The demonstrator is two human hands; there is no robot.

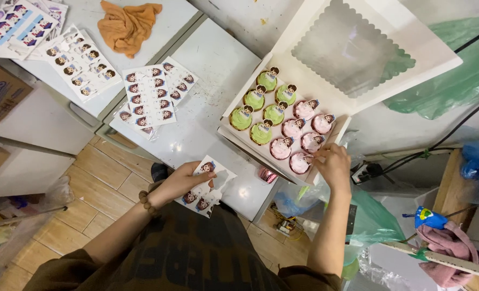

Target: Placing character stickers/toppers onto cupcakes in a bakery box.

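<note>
Our right hand has its fingers curled together at the near corner of the open white cupcake box, pinched at the small figure topper on the nearest pink cupcake; whether they grip it we cannot tell, since the fingertips cover it. Our left hand closes its fingers on a partly used sheet of toppers, thumb on top, held above the near edge of the grey surface. The box sits at that surface's right end with its windowed lid tipped back; inside, six green cupcakes fill the far half and six pink ones the near half, each with a topper. Further left on the surface lie full sheets of the same toppers, more sheets beyond them, and a crumpled orange cloth. A wooden bead bracelet circles our left wrist.
</note>
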